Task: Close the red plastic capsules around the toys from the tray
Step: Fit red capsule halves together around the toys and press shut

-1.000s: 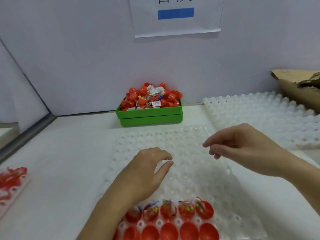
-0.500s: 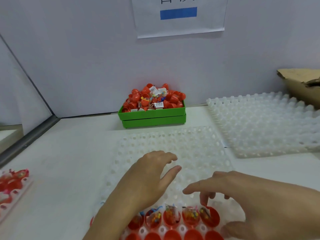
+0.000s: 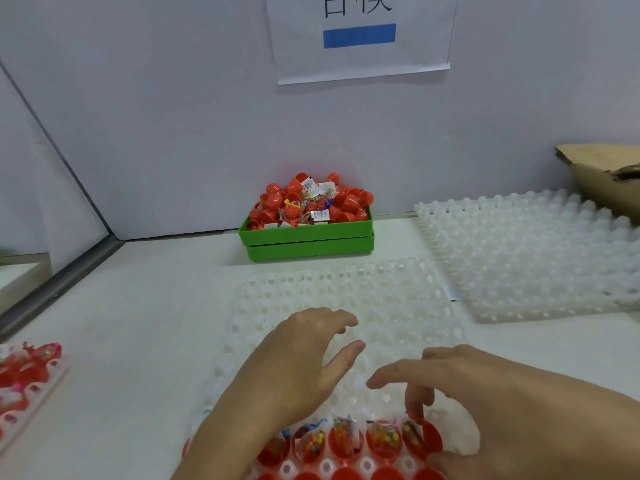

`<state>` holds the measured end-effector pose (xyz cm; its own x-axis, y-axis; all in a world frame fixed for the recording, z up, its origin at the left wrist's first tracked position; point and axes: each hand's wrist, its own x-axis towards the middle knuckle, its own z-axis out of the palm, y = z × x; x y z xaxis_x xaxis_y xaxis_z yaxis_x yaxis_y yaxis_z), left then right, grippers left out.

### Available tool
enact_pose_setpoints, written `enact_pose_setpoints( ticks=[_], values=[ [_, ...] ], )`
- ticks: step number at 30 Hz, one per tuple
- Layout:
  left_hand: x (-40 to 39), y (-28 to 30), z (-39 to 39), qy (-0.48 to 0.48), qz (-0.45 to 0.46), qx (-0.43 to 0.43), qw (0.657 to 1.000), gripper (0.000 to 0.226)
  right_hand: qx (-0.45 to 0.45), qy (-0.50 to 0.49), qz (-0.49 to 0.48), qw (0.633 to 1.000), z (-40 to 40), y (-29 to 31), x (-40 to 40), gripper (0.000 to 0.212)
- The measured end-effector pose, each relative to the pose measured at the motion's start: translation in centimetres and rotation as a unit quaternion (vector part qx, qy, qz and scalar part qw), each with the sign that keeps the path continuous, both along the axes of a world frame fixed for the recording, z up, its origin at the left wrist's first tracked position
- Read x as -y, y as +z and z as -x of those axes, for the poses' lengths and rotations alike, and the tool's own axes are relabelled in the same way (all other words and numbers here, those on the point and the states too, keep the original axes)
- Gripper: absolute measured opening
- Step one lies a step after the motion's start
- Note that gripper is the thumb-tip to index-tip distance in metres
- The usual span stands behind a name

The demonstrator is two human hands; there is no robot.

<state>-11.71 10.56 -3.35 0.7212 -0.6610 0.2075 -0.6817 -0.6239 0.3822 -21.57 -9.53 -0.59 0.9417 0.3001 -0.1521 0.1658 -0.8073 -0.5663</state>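
white table [image 3: 145,306]: green bin [image 3: 310,242], three white trays [image 3: 381,299].

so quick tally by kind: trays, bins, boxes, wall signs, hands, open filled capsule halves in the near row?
White dimpled trays: 3 (centre, right, left edge)
Green bin of capsules: 1
Cardboard box: 1
Wall sign: 1
Hands: 2 (left hand, right hand)
Open filled capsule halves in view: 5
Total: 13
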Motion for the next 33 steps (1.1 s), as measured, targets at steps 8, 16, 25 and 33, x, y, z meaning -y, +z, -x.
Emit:
enact_pose_setpoints(
  ticks=[8, 16, 25, 33],
  values=[
    [0.3, 0.1, 0.2, 0.000, 0.075, -0.003, 0.997, 0.041, 0.102, -0.036, -0.119, 0.987, 1.6, 1.0, 2.3, 0.054],
    [1.2, 0.9, 1.7, -0.068, 0.189, -0.181, 0.963, 0.061, 0.244, -0.197, -0.134, 0.940, -0.2, -1.7, 0.9, 0.055],
    [1.7, 1.0, 2.0, -0.058, 0.250, -0.179, 0.950, 0.035, 0.266, -0.191, -0.282, 0.902, -0.7, -2.0, -0.3, 0.048],
    [1.6, 1.3, 1.9, -0.056, 0.279, -0.232, 0.930, 0.024, 0.179, -0.176, -0.423, 0.871, -1.2, -2.3, 0.2, 0.025]
  ],
)
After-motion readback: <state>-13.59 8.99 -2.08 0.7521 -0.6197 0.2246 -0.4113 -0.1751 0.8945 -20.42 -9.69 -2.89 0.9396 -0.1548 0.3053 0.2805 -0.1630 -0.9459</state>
